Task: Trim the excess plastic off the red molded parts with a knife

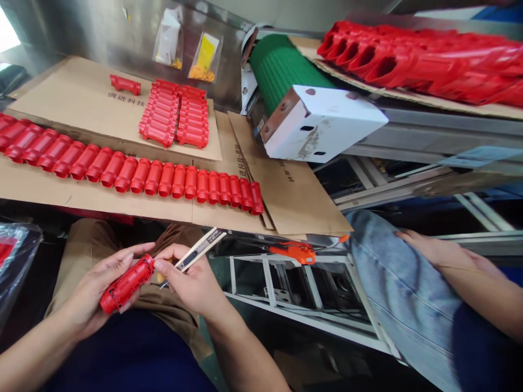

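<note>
Low over my lap, my left hand (96,283) is wrapped round a red plastic tubular part (127,284), which lies tilted with its upper end to the right. My right hand (192,277) is closed on a utility knife (201,250) with a pale handle; the knife's handle points up and right, its tip down toward the part. Thumb and fingers of that hand touch the part's upper end. Beyond my hands, a long row of red tubular parts (153,177) lies side by side on cardboard (163,209).
Stacked red parts (174,114) and a single one (125,85) lie on a cardboard sheet (73,90). Two small bags (204,57) hold yellow pieces. At right, a green conveyor (281,68) has a white bracket (322,125) and bagged red parts (429,62). A co-worker's knee (392,272) is close by.
</note>
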Tool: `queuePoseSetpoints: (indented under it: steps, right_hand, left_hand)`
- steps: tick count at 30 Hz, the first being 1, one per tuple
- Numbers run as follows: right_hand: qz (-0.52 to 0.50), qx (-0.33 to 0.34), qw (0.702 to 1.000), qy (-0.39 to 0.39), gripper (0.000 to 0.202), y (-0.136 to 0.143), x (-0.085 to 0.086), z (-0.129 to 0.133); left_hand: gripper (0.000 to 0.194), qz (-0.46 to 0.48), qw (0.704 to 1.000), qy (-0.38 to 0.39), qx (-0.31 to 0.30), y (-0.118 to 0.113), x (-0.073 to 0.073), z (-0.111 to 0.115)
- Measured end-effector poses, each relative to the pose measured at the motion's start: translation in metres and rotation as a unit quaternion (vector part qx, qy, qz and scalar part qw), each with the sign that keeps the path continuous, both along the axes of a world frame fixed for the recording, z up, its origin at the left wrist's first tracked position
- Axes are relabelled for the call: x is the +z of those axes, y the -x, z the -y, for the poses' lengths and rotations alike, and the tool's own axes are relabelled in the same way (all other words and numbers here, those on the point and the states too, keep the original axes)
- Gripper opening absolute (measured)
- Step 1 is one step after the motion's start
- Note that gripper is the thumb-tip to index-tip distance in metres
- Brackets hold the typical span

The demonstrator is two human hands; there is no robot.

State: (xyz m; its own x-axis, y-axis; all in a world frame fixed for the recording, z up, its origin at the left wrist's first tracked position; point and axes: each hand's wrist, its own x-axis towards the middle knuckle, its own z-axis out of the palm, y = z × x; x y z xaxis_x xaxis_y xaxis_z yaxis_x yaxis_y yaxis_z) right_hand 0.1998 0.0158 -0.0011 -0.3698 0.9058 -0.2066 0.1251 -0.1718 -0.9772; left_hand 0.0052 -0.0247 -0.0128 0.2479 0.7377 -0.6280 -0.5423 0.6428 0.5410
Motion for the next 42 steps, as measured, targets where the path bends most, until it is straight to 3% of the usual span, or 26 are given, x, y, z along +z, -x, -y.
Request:
queuePoseSetpoints:
  steps: [9, 19, 21, 24, 26, 27, 29, 32, 33, 36, 42]
  right_hand:
    - [0.022, -0.006, 1.0, 0.014, 0.02, 0.002, -0.002, 0.003]
    - [0.056, 0.007, 0.998, 0.025, 0.023, 0.004, 0.001, 0.0]
    - [0.05, -0.01, 0.998, 0.04, 0.025, 0.005, 0.0, 0.0]
    - [0.026, -0.054, 0.994, 0.087, 0.031, 0.008, -0.001, 0.004]
    - [0.015, -0.046, 0.994, 0.103, 0.03, 0.009, -0.002, 0.009]
    - [0.021, -0.03, 0.996, 0.077, 0.028, 0.009, -0.002, 0.011]
    - [0.056, 0.0, 0.997, -0.045, 0.022, 0.006, 0.001, 0.015]
    - [0.09, 0.019, 0.961, -0.26, 0.009, -0.003, 0.007, 0.016]
    - [0.081, 0.025, 0.949, -0.305, 0.014, -0.006, 0.009, 0.016]
    - [0.019, 0.054, 0.925, -0.375, 0.032, -0.011, 0.008, 0.016]
    - [-0.032, 0.052, 0.911, -0.407, 0.025, -0.006, -0.007, 0.014]
  left_hand:
    - [0.032, 0.061, 0.998, 0.013, -0.027, 0.0, -0.006, -0.009]
    - [0.05, 0.029, 0.999, 0.033, -0.032, 0.007, -0.009, -0.011]
    - [0.057, 0.044, 0.999, 0.009, -0.02, 0.009, -0.008, -0.01]
    - [0.076, 0.034, 0.995, -0.088, 0.03, 0.011, -0.006, -0.006]
    - [0.064, -0.052, 0.987, -0.131, 0.071, 0.011, -0.006, -0.002]
    - [0.053, -0.095, 0.981, -0.139, 0.094, 0.012, -0.007, -0.002]
    - [0.037, -0.126, 0.974, -0.137, 0.131, 0.013, -0.011, -0.002]
    - [0.038, -0.076, 0.981, -0.113, 0.137, 0.016, -0.016, -0.006]
    - [0.039, -0.059, 0.985, -0.102, 0.129, 0.018, -0.017, -0.007]
    - [0.042, -0.037, 0.987, -0.092, 0.127, 0.018, -0.018, -0.008]
    - [0.054, -0.046, 0.985, -0.095, 0.136, 0.012, -0.014, -0.004]
